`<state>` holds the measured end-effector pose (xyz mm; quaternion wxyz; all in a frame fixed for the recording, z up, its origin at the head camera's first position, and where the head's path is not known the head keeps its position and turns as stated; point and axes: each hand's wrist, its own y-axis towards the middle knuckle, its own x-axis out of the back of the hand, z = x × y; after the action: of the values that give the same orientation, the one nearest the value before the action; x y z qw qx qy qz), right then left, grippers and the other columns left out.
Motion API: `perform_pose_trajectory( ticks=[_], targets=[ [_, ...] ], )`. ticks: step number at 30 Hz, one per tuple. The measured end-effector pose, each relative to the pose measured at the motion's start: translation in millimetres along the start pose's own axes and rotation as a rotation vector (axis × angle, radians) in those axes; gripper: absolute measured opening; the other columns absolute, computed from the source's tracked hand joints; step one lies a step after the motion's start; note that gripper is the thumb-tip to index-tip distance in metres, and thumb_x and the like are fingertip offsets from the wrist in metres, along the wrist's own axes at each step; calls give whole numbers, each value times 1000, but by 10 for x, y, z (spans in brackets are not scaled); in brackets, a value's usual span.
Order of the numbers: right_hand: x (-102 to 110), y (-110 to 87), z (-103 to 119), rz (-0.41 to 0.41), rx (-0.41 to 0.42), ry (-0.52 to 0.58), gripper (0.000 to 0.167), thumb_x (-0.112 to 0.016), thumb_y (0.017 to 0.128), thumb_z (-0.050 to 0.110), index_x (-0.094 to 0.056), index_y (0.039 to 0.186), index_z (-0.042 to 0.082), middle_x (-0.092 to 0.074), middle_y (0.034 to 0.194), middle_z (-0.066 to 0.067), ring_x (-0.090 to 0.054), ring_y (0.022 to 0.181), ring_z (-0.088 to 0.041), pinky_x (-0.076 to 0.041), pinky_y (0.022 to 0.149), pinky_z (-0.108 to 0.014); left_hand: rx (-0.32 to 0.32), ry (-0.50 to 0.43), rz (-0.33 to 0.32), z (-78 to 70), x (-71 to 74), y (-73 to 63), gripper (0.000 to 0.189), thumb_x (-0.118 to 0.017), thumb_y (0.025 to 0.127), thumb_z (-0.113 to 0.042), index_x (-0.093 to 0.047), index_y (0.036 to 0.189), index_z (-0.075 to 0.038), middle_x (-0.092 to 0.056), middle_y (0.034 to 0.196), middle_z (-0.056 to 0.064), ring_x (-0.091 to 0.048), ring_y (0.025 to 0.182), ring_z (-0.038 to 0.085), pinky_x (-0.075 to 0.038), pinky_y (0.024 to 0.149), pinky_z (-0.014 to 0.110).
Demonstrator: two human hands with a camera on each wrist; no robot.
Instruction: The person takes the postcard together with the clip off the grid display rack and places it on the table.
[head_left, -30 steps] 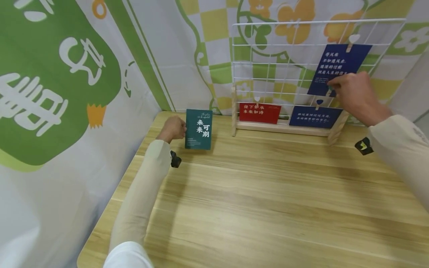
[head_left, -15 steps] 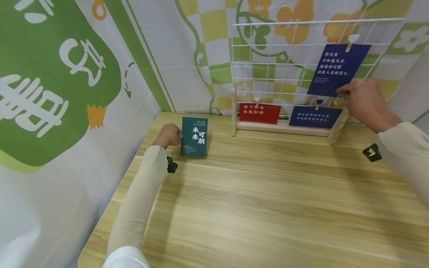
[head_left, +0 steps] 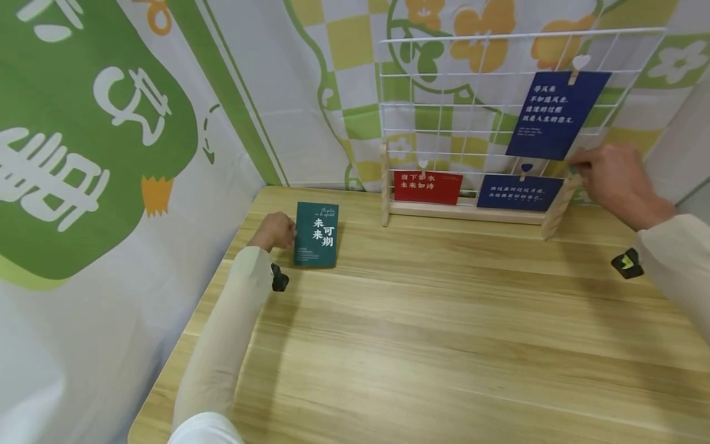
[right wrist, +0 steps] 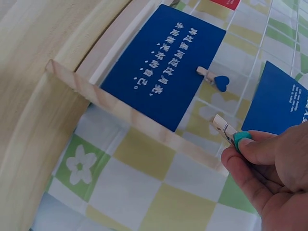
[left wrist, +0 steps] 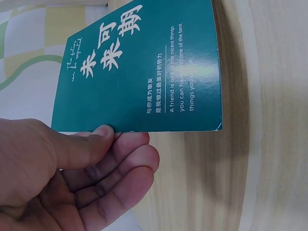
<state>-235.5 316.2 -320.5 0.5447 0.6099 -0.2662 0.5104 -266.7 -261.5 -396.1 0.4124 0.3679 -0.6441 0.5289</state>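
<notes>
My left hand [head_left: 275,231] pinches the left edge of a green card [head_left: 316,235] with white writing, above the table's back left part. In the left wrist view the thumb lies on the card's face and the other fingers curl behind the edge. My right hand [head_left: 616,179] is at the right end of a white wire grid rack [head_left: 438,132]. Between its thumb and finger it pinches a small wooden clothespin [right wrist: 225,129] with a teal ornament. A tall blue card [head_left: 554,117] hangs just left of that hand, held at its top by a clothespin with a white heart [head_left: 581,62].
Low on the rack hang a red card [head_left: 427,188] and a wide blue card [head_left: 518,193], each under a heart clothespin. The rack's wooden base [head_left: 466,211] stands at the back of the wooden table [head_left: 421,333]. Patterned cloth [head_left: 349,80] hangs behind.
My right hand has moved right and down with the teal clothespin, away from the tall blue card's lower edge. My left hand has brought the green card down and slightly left.
</notes>
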Motion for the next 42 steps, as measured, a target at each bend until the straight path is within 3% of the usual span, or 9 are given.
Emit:
perform_pose_trajectory(
  ticks=[4,8,14,20,23,27,31,35,42],
  targets=[
    [-20,-45,-43,38,-22,-9,22,-51,91,-4,-70,100,-11,-65,69,-30,-47,45,-23,-36,44,-38,8,-43,2,36,-25,-20,32,-51,97,-7,-57,67,-10,-61,69,4,-53,76,22,-46,82,36],
    [-36,-99,-80,49,-26,13,23,-50,91,-6,-70,99,-12,-66,71,-31,-42,43,-18,-31,41,-30,9,-43,7,61,-47,-33,29,-51,97,-6,-61,70,-7,-64,69,4,-55,77,23,-47,84,38],
    [-81,-176,-174,22,16,13,23,-50,86,-9,-70,97,-10,-66,73,-30,-50,44,-24,-40,45,-43,53,-94,43,92,-92,-40,31,-48,101,-9,-65,76,-4,-69,72,8,-57,72,18,-48,84,36],
    [-137,-255,-263,84,-32,-32,19,-54,88,-6,-69,97,-11,-68,79,-30,-64,66,-46,-47,62,-56,43,-126,42,137,-137,-49,27,-50,96,-3,-64,74,-5,-69,70,7,-60,68,16,-51,90,40],
    [-163,-296,-326,93,-34,-46,18,-54,87,-7,-68,96,-12,-67,78,-30,-64,70,-49,-48,63,-59,27,-96,46,153,-146,-56,25,-52,95,-4,-65,74,-5,-69,68,4,-62,71,16,-52,92,41],
    [-193,-342,-407,111,-40,-44,20,-53,85,-6,-69,97,-11,-66,72,-29,-62,66,-48,-46,56,-54,26,-81,71,175,-153,-70,23,-52,97,-6,-69,82,-3,-70,70,4,-63,73,15,-53,83,34],
    [-229,-381,-458,147,-37,-41,22,-53,84,-5,-70,97,-8,-67,75,-28,-62,64,-44,-42,53,-50,53,-134,98,180,-159,-72,20,-53,97,-5,-70,88,0,-70,73,6,-61,70,12,-50,70,25],
    [-280,-419,-483,200,-39,-37,21,-56,83,-4,-70,98,-6,-68,80,-29,-63,66,-42,-41,53,-47,63,-146,108,177,-167,-63,20,-53,97,-4,-69,86,0,-71,74,7,-60,67,11,-49,65,22],
    [-381,-492,-557,192,-39,-38,22,-56,80,-7,-70,97,-9,-67,86,-32,-59,60,-43,-39,48,-43,55,-110,120,201,-194,-45,24,-53,98,-8,-70,82,-4,-71,71,4,-62,68,11,-53,90,36]
  ],
)
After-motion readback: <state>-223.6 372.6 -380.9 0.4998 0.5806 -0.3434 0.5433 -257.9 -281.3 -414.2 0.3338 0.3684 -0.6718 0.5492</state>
